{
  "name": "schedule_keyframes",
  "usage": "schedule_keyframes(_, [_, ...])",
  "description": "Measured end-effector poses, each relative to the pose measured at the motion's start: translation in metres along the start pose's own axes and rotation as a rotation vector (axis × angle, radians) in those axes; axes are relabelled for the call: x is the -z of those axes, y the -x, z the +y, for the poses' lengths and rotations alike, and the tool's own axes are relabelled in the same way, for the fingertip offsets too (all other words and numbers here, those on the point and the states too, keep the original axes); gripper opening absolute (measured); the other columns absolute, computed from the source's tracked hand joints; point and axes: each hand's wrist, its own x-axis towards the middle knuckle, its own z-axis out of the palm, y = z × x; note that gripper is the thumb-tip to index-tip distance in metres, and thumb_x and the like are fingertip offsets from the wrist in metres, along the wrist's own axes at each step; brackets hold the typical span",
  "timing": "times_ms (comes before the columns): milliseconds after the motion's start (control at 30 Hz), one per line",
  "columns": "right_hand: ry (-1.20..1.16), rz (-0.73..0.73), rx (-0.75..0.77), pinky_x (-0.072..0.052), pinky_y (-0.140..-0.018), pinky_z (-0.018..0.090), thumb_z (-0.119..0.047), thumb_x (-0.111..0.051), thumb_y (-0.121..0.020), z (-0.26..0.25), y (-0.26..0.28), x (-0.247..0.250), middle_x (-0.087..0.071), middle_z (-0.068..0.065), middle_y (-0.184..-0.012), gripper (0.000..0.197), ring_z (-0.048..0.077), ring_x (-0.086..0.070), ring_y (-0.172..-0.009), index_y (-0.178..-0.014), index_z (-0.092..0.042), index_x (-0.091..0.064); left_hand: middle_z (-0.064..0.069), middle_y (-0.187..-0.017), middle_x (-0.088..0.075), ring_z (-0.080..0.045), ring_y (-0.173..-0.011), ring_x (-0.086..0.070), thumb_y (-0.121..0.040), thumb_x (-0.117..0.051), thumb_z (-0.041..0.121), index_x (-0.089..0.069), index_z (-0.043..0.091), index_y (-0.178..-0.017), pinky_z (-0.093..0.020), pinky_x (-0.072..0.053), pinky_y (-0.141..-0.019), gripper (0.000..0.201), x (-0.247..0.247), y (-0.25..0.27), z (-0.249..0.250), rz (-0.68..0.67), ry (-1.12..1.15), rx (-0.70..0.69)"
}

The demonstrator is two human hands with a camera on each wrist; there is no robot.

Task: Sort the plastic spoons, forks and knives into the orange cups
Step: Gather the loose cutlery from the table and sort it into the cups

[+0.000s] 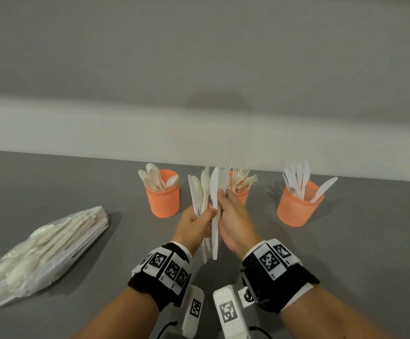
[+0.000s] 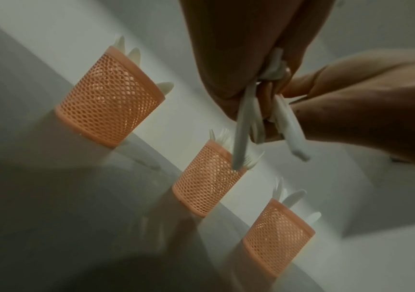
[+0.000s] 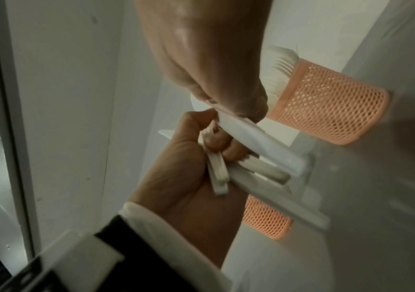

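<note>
Three orange mesh cups stand in a row: the spoon cup (image 1: 166, 199) at left, the fork cup (image 1: 241, 195) half hidden behind my hands, the knife cup (image 1: 298, 206) at right. My left hand (image 1: 206, 215) grips a fanned bunch of white cutlery (image 1: 199, 189) upright in front of the cups. My right hand (image 1: 221, 195) pinches a white knife (image 1: 215, 216) at the bunch's right side. In the right wrist view the knife (image 3: 259, 142) runs from my right hand (image 3: 226, 110) across the left hand's curled fingers (image 3: 216, 142). The left wrist view shows the handles (image 2: 242, 126) sticking out below the fist.
A clear plastic bag (image 1: 40, 253) with several more pieces of cutlery lies on the grey table (image 1: 345, 253) at the left. A pale wall runs behind the cups. The cups (image 2: 109, 98) (image 2: 209, 177) (image 2: 279, 239) stand near the table's far edge.
</note>
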Motion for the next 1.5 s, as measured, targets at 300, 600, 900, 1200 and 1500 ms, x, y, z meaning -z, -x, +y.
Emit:
schedule_keyframes(300, [0.106, 0.035, 0.046, -0.055, -0.081, 0.052, -0.010, -0.053, -0.092, -0.009, 0.009, 0.013, -0.068, 0.023, -0.098, 0.014, 0.037, -0.067, -0.089, -0.099, -0.008, -0.066, 0.003, -0.066, -0.070, -0.007, -0.058, -0.065, -0.095, -0.044, 0.015, -0.063, 0.005, -0.100, -0.018, -0.050, -0.053, 0.022, 0.003, -0.005, 0.005, -0.097, 0.107, 0.091])
schedule_keyframes(600, [0.139, 0.098, 0.076, -0.058, -0.072, 0.027, -0.005, -0.064, -0.084, -0.006, 0.005, 0.014, -0.071, 0.010, -0.090, 0.011, 0.024, -0.070, -0.085, -0.094, -0.009, -0.067, -0.002, -0.107, -0.068, -0.015, -0.100, -0.065, -0.095, -0.042, 0.010, -0.050, 0.009, -0.123, -0.020, -0.053, -0.080, 0.029, -0.003, -0.005, -0.007, -0.124, 0.104, -0.009])
schedule_keyframes(900, [0.575, 0.116, 0.258, -0.055, -0.079, 0.032, -0.011, -0.068, -0.081, -0.004, 0.002, 0.009, -0.064, 0.015, -0.092, 0.013, 0.023, -0.064, -0.085, -0.090, -0.018, -0.060, -0.008, -0.120, -0.062, -0.009, -0.102, -0.064, -0.087, -0.054, 0.019, -0.044, 0.011, -0.130, -0.018, -0.051, -0.078, 0.045, -0.002, -0.006, -0.008, -0.117, -0.011, -0.061])
schedule_keyframes(1200, [0.457, -0.053, 0.053, -0.056, -0.076, 0.035, -0.019, -0.044, -0.096, -0.008, 0.000, 0.012, -0.066, 0.004, -0.110, 0.028, 0.021, -0.064, -0.101, -0.123, -0.016, -0.053, 0.007, -0.059, -0.064, -0.005, -0.054, -0.059, -0.091, -0.049, 0.002, -0.056, 0.004, -0.108, -0.018, -0.045, -0.049, 0.019, -0.001, -0.004, -0.001, -0.200, 0.183, 0.061])
schedule_keyframes(1500, [0.148, -0.093, 0.027, -0.048, -0.075, 0.034, -0.018, -0.036, -0.101, -0.019, 0.003, 0.014, -0.057, 0.007, -0.073, 0.022, 0.018, -0.056, -0.069, -0.111, -0.006, -0.051, -0.003, -0.065, -0.068, -0.013, -0.060, -0.066, -0.096, -0.040, 0.029, -0.060, 0.003, -0.092, -0.027, -0.051, -0.058, 0.033, 0.000, -0.009, 0.008, -0.192, 0.329, 0.219])
